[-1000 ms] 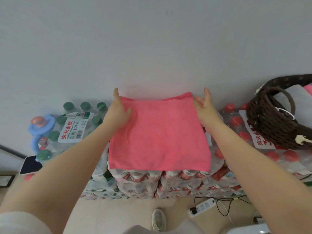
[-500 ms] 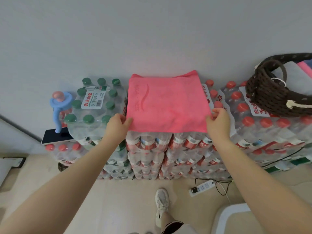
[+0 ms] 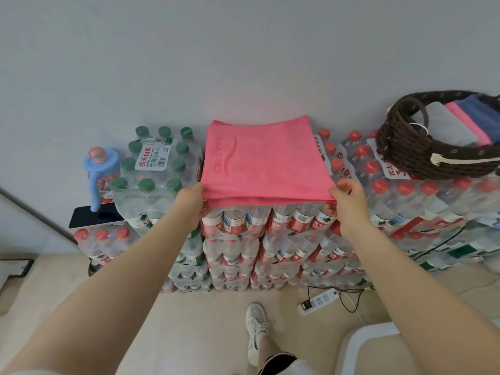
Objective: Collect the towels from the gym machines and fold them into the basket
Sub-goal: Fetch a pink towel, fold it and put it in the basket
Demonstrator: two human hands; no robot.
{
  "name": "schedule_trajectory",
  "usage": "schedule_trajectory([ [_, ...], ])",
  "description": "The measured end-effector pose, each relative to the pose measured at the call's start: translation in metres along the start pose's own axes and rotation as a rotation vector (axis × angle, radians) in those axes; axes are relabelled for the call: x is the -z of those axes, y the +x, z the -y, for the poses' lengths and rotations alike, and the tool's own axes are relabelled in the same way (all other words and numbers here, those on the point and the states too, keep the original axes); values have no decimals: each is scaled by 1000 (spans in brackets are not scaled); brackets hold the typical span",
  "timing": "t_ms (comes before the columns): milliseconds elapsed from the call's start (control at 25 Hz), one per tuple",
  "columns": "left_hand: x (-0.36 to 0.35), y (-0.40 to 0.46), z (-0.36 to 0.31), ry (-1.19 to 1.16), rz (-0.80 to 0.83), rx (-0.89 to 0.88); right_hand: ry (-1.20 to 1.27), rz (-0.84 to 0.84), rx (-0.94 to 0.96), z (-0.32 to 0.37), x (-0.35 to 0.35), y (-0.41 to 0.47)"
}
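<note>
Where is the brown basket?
The dark brown woven basket sits at the far right, atop the red-capped water bottle packs, right of the folded pink towel.

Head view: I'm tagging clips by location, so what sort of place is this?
Probably a storeroom or back corner, not a gym floor: shrink-wrapped water bottle packs stacked against a bare wall, and a power strip lying on the floor.

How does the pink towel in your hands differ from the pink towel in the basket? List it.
1. The pink towel on the bottle packs lies spread flat; the pink towel in the basket shows only a narrow strip between grey and blue towels.
2. The left hand and right hand pinch the first; nothing touches the second.
Both are pink.
</note>
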State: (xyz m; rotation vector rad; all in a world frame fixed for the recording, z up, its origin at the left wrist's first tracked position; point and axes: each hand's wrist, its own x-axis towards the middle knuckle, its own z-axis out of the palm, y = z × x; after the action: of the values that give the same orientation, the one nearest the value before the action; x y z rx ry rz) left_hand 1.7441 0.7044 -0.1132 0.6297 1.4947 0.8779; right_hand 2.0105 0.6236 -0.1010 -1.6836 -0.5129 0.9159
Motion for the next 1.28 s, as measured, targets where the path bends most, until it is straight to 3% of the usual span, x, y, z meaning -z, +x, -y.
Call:
schedule_trajectory([
  [160, -4, -18, 6, -239, 90, 39, -10, 81, 20, -5, 15, -15],
  [320, -3, -31, 14, -178, 179, 54, 2, 117, -8, -8, 25, -25],
  [520, 19, -40, 28, -41, 136, -62, -33, 49, -24, -7, 37, -35],
  [600, 24, -51, 27, -40, 226, -74, 9, 27, -51, -8, 38, -39],
  [720, 29, -61, 26, -76, 301, 5, 16, 76, -82, -13, 40, -42],
  [800, 30, -63, 28, -114, 272, 61, -144, 87, -91, -20, 38, -41],
  [880, 29, -63, 34, -172, 240, 89, -605, 9, 95, -27, 30, -43],
  [960, 27, -63, 40, -222, 259, 91, -820, 65, 423, -26, 6, -56],
  [1040, 27, -64, 43, -223, 307, 66, -792, 325, 664, -18, -33, -78],
  [1120, 28, -64, 44, -230, 343, 42, -763, 560, 769, -15, -75, -95],
  [1280, 30, -64, 42, -289, 347, 10, -709, 624, 828, -22, -110, -90],
])
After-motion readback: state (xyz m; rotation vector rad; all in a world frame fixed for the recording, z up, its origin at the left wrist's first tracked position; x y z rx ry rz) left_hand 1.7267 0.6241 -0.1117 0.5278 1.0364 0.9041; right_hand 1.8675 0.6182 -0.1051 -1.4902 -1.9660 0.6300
